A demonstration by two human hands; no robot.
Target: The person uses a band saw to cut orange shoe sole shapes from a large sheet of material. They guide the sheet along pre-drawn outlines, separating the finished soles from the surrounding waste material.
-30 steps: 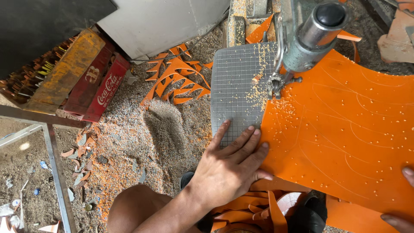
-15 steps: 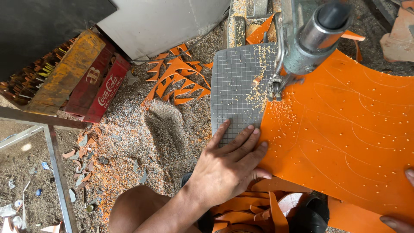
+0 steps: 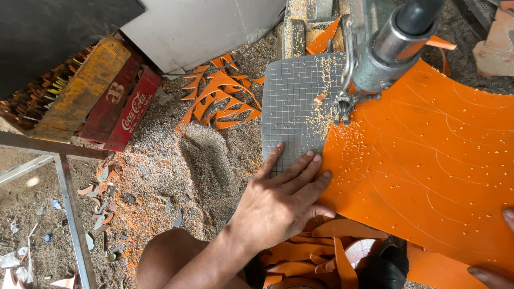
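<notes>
From the head camera we are pressing our left hand [image 3: 281, 200] flat, fingers spread and gripping nothing, across the near edge of the gridded metal saw table [image 3: 294, 101] and the left edge of the orange sheet [image 3: 428, 171], which is lying over the table's right side under the machine's metal head [image 3: 385, 53]; curved lines are scored across the sheet and orange dust is lying beside the blade [image 3: 341, 109]. Our right hand [image 3: 495, 257] is showing only fingertips at the sheet's lower right corner, so we cannot tell its grip. Orange offcuts [image 3: 219, 104] are lying on the sawdust floor beside a red crate [image 3: 131, 109]
</notes>
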